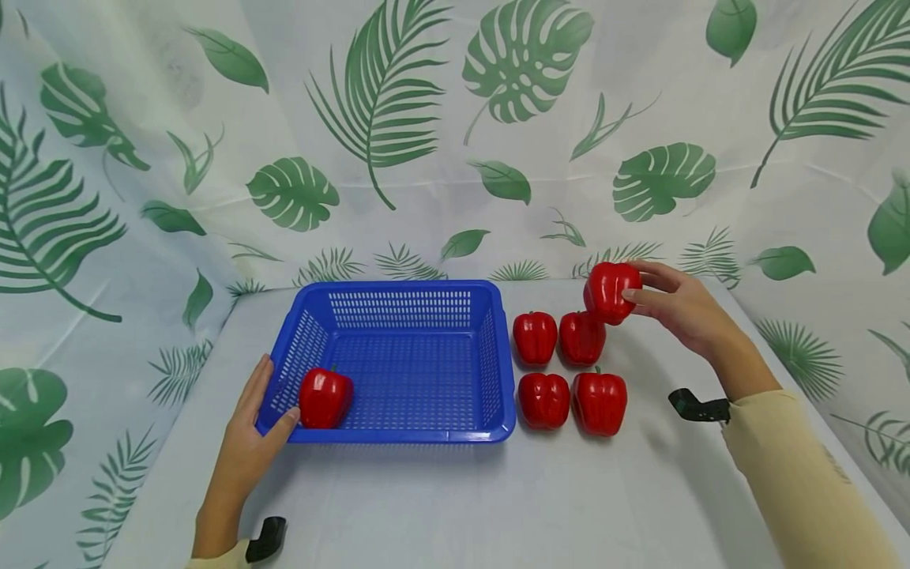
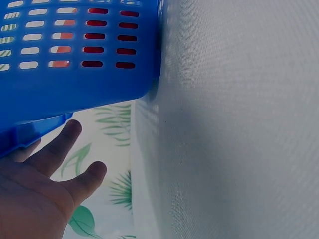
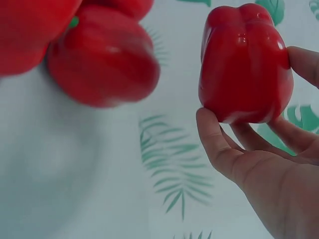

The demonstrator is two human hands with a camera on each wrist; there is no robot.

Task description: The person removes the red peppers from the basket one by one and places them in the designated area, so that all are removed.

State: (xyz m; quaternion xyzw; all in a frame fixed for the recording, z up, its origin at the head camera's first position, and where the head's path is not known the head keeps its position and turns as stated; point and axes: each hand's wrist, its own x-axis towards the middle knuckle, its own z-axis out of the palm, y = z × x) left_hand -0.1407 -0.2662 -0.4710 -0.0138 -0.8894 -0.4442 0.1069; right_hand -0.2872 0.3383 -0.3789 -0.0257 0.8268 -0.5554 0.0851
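My right hand (image 1: pixel 686 308) holds a red bell pepper (image 1: pixel 611 291) in its fingers and thumb, raised above the table at the far right. In the right wrist view, fingertips press the sides of that same pepper (image 3: pixel 244 64). My left hand (image 1: pixel 249 438) rests at the near left corner of a blue plastic basket (image 1: pixel 419 435), its fingers straight along the outside and its thumb at the rim. From the left wrist, spread fingers (image 2: pixel 87 184) show beside the basket's slotted wall (image 2: pixel 75 84). One red bell pepper (image 1: pixel 325 399) sits inside the basket, in the near left corner.
Right of the basket stand several red bell peppers in two rows: one far left (image 1: pixel 535 338), one far right (image 1: pixel 582 338), one near left (image 1: pixel 543 401) and one near right (image 1: pixel 600 403). A leaf-patterned curtain (image 1: pixel 426 229) rises behind the white table (image 1: pixel 455 506).
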